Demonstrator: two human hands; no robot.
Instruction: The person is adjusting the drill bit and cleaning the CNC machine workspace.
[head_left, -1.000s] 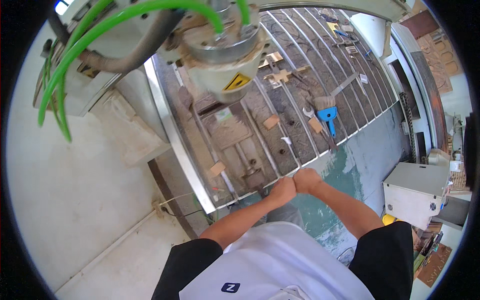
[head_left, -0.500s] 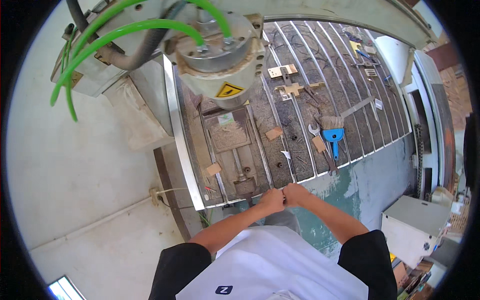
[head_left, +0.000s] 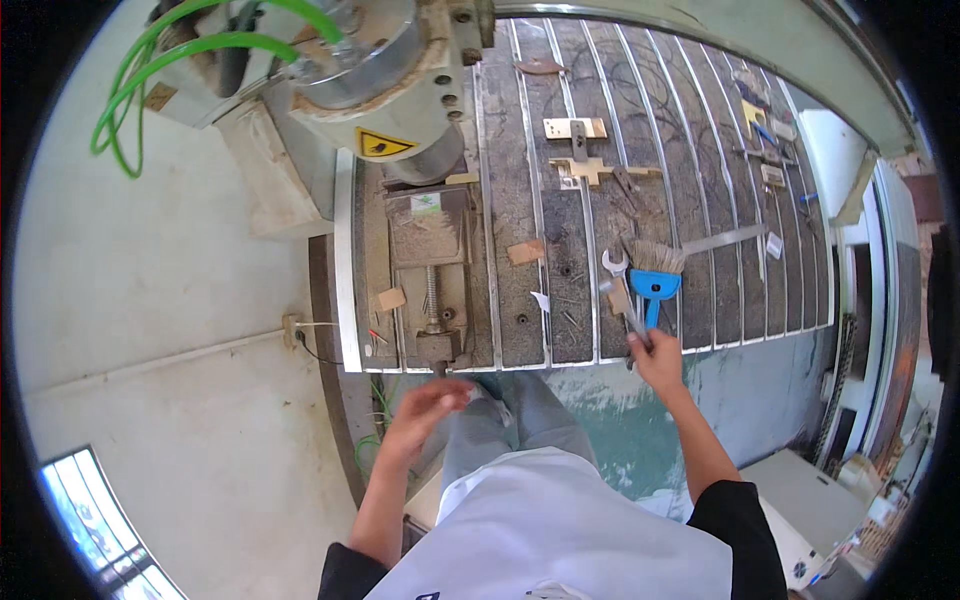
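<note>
My left hand (head_left: 428, 408) is open, fingers loosely bent, just in front of the table edge near the screw end of a vise (head_left: 437, 346). I see nothing in it. My right hand (head_left: 657, 360) is closed at the front edge around a slim, silvery metal tool (head_left: 634, 320), partly hidden by the fingers; its exact kind is unclear. It crosses or lies along the open-end wrench (head_left: 614, 262) and a piece of brown cardboard (head_left: 619, 299). Beside it rests a brush with a blue handle (head_left: 656, 286), its bristles pointing away from me.
A machine spindle head (head_left: 370, 110) with green hoses hangs over the vise at the left. Brass-coloured plates (head_left: 590, 170) lie on the slotted table (head_left: 590, 345). A long metal ruler (head_left: 722, 239), cardboard scraps and small pins are scattered there. A grey cabinet (head_left: 815, 495) stands at right.
My hands, earlier together at the table's front edge, have parted. The left moved toward the vise end; the right moved right and forward to the wrench and brush. The view has shifted.
</note>
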